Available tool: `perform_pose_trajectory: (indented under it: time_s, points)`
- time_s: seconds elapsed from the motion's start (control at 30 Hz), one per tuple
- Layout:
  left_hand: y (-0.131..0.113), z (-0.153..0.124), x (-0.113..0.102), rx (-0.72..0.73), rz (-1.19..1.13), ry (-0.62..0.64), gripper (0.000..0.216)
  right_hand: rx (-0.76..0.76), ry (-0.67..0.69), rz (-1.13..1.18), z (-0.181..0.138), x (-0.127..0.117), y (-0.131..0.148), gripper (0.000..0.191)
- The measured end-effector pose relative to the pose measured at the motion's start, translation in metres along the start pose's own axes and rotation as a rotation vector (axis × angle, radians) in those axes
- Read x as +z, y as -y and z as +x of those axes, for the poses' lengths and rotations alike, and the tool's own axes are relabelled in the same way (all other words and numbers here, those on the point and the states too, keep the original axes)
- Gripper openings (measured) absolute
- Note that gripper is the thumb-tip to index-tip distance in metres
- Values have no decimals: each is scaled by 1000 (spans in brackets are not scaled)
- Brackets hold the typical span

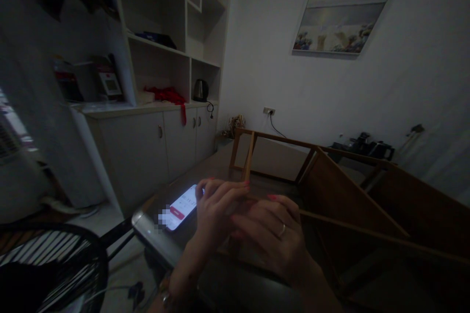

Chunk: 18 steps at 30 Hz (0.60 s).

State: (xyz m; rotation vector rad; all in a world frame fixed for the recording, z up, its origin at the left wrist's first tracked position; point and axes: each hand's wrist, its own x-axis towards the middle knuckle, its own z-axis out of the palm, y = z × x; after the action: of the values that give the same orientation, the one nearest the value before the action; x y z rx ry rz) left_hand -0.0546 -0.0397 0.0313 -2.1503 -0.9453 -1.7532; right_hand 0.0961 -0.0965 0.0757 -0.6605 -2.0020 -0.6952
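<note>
A brown wooden shelf frame [341,227] lies on its side across the dark table. Both my hands are close together at its near left corner. My left hand [220,205] bends its fingers over the end of the frame. Beside it, my right hand [275,234], with a ring on one finger, curls round the near rail. The fingers hide the corner itself, and whether a small part sits between them cannot be seen. Just left of my left hand, a phone [183,207] with a lit screen lies on the table, partly behind the fingers.
A black chair [99,254] stands at the lower left, near the table's rounded edge [154,237]. Beyond is a white cabinet [143,151] with open shelves, red cloth [167,94] and a kettle [200,90]. Dark items [367,144] sit behind the frame.
</note>
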Motion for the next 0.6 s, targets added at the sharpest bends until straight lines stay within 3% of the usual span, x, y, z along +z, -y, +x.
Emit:
perform_pose_trajectory:
  time_s: [0.13, 0.33, 0.43, 0.6]
  points:
    - [0, 2, -5, -2, -15, 73, 19, -48, 15, -103, -5, 0, -2, 17]
    - [1, 0, 0, -27, 13, 33, 20, -3, 119, -48, -8, 3, -1, 7]
    - [1, 0, 3, -10, 32, -24, 21, 48, 128, -3, -7, 4, 1, 21]
    - [1, 1, 2, 6, 40, 5, 14, 51, 119, -44, -6, 8, 5, 35]
